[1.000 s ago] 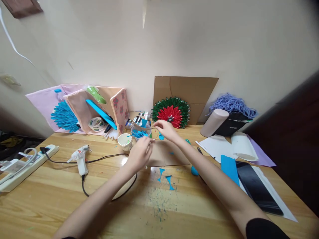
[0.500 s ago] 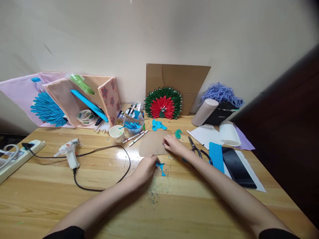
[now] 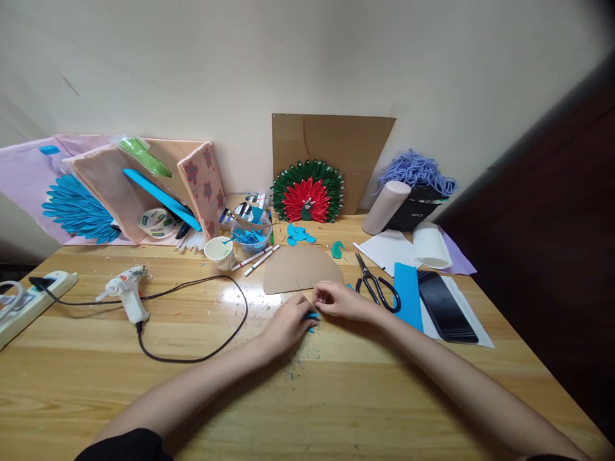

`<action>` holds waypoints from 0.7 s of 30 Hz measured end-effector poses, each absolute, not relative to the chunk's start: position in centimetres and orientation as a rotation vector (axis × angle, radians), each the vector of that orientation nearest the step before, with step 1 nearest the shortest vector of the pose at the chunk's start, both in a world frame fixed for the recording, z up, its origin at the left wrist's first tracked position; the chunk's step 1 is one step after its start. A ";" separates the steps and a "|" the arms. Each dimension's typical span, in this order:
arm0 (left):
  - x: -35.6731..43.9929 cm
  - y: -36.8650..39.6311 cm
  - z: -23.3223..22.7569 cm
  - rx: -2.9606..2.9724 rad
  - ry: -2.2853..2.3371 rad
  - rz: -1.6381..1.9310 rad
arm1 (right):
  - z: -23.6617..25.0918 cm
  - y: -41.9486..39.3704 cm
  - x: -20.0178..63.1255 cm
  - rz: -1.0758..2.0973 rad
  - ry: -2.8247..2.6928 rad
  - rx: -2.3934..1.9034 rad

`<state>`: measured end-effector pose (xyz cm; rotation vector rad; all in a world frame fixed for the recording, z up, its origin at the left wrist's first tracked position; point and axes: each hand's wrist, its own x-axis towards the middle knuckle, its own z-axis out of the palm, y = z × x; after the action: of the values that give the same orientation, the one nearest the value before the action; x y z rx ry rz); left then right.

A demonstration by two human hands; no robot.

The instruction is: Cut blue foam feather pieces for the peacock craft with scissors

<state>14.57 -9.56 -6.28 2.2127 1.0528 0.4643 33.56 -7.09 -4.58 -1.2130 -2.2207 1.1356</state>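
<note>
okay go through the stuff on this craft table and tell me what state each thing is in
left hand: closed on blue paper piece
right hand: pinching the same piece
scissors: shut, lying flat
glue gun: on its side, corded
paper cup: upright
phone: screen dark
cardboard semicircle: flat

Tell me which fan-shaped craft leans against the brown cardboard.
The red and green fan, standing mid-table against the cardboard sheet. The blue fan lies far left on pink paper.

Soft, even daylight — a glare patch on the wooden table (image 3: 230, 296), wide-angle bending and dark corners at the edges.
</note>
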 end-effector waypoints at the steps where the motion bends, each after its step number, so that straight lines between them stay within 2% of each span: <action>1: 14.8 -9.6 -6.6 2.209 1.057 0.448 | -4.7 -7.0 33.5 1.121 -2.212 -1.210; 7: 13.5 -7.5 -5.2 2.146 1.102 0.557 | -3.0 -3.7 32.0 0.965 -2.038 -1.137; 12: 9.2 -0.9 0.1 2.228 1.603 1.134 | -0.3 2.0 26.3 0.804 -1.758 -1.062; 16: 7.3 3.2 2.6 2.312 2.067 0.902 | 0.8 6.1 20.9 0.706 -1.797 -1.049; 18: 7.5 3.2 2.7 2.382 2.064 0.866 | 1.0 6.8 20.1 0.680 -1.817 -1.062; 21: 8.4 1.0 1.5 2.557 1.925 1.037 | 0.6 5.6 22.8 0.648 -1.795 -1.117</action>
<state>8.41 0.97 1.54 2.5570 1.9250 1.0369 22.81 5.55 0.59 -1.1174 -1.7949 0.6477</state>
